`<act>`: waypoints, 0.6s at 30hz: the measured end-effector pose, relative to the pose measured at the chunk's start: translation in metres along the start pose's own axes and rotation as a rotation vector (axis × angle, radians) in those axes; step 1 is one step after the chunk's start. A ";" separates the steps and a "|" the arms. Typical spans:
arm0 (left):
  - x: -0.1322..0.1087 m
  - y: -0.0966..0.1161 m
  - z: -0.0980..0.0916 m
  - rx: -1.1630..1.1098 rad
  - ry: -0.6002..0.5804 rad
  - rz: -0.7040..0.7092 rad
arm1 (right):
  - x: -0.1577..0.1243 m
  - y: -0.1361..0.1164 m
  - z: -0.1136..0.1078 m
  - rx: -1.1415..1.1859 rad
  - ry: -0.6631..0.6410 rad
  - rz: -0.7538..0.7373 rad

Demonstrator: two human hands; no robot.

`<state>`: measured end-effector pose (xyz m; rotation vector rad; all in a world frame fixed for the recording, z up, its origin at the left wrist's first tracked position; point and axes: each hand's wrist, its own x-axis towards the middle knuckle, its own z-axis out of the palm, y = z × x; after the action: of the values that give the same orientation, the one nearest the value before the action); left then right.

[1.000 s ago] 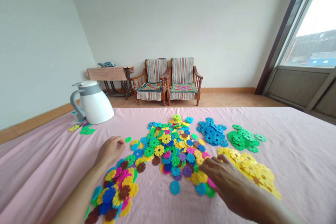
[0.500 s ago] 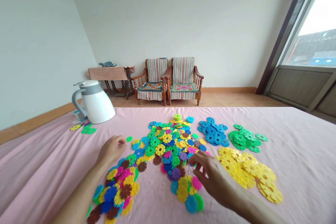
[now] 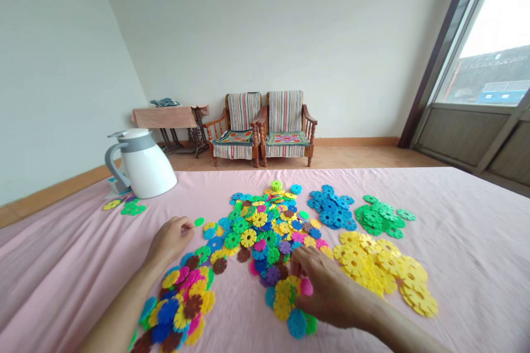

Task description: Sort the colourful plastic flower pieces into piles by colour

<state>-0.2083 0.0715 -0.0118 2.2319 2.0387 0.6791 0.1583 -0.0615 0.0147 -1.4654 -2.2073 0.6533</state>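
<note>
Notched plastic flower discs in many colours lie in a mixed pile (image 3: 248, 237) in front of me. My left hand (image 3: 171, 238) hovers at the pile's left side, its fingers curled together beside a single green disc (image 3: 199, 222). Whatever those fingers may hold is hidden. Over the right part of the pile is my right hand (image 3: 325, 284), palm down, thumb and fingers bent but apart. A pink disc (image 3: 306, 287) shows between the right thumb and fingers; I cannot tell whether they touch it.
Sorted discs lie to the right: a blue heap (image 3: 331, 209), a green heap (image 3: 381, 216) and a yellow heap (image 3: 372, 265). A white jug (image 3: 149, 168) stands back left near a few discs (image 3: 133, 208). Pink cloth (image 3: 467, 242) covers the table. Two armchairs (image 3: 285, 116) stand beyond.
My right hand has come nearer and lower, from the pile's right edge to around the pink disc. My left hand stays by the green disc. The whole view has shifted slightly.
</note>
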 end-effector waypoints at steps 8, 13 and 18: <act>0.000 0.004 -0.004 -0.005 -0.009 -0.010 | 0.003 0.009 -0.014 0.183 0.229 -0.041; -0.002 0.006 -0.005 -0.006 -0.012 -0.018 | -0.003 0.064 -0.059 0.120 0.348 0.086; -0.001 0.004 -0.005 -0.013 -0.019 -0.022 | -0.027 0.108 -0.090 -0.012 0.308 0.227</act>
<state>-0.2064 0.0684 -0.0064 2.1968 2.0415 0.6648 0.2996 -0.0363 0.0216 -1.7114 -1.8334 0.4472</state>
